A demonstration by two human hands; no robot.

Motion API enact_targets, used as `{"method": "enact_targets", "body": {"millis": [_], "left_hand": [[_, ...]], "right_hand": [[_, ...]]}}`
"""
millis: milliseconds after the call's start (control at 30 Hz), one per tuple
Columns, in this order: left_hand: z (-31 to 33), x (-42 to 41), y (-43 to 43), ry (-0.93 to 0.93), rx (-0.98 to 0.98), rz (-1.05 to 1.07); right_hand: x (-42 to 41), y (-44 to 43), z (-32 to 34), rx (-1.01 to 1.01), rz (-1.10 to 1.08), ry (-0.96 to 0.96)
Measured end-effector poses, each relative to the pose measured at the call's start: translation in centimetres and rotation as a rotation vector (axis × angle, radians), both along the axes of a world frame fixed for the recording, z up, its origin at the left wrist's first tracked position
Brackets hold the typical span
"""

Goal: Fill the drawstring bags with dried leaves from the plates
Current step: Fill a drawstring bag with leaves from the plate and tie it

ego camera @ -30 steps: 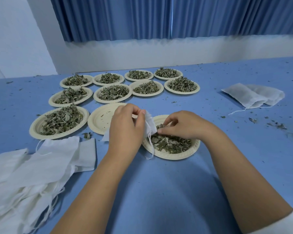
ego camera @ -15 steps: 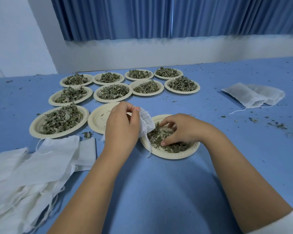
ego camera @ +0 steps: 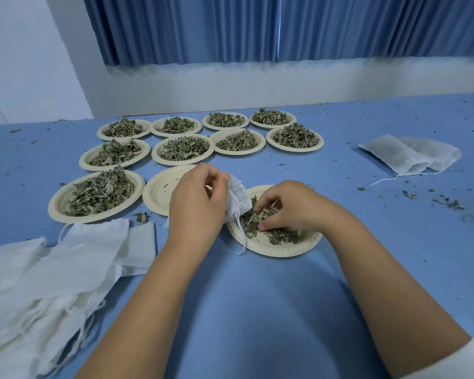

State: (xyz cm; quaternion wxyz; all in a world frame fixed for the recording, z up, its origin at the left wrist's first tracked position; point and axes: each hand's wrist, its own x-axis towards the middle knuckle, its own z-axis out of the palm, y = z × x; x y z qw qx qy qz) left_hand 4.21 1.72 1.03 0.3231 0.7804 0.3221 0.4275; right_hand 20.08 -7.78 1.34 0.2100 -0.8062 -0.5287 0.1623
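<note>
My left hand [ego camera: 196, 203] pinches the rim of a small white drawstring bag [ego camera: 240, 199], holding it over the left edge of the near plate [ego camera: 278, 248]. The bag's cord dangles down onto the plate's edge. My right hand [ego camera: 293, 207] lies in this plate's dried leaves [ego camera: 274, 233], fingers curled around a clump of them, just right of the bag's mouth. An empty plate [ego camera: 159, 192] sits behind my left hand.
Several plates heaped with dried leaves [ego camera: 184, 147] stand in rows at the back, and one large one [ego camera: 96, 194] is at the left. A pile of white bags [ego camera: 47, 272] lies at the near left. Two bags [ego camera: 411, 154] lie at the right among scattered leaf crumbs [ego camera: 446, 203].
My right hand has dropped from the bag's mouth down into the plate's leaves and closed on a clump. My left hand and the bag have stayed nearly still.
</note>
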Motion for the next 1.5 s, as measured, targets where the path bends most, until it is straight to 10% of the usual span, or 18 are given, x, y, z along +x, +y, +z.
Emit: {"method": "enact_targets", "body": {"millis": [800, 1500], "left_hand": [[-0.2, 1.2, 0.0, 0.022, -0.052, -0.014], [0.2, 1.7, -0.5, -0.076, -0.138, 0.037]], "right_hand": [[-0.5, -0.3, 2.0, 0.763, -0.264, 0.875], [-4.5, 1.2, -0.4, 0.891, -0.258, 0.323]]}}
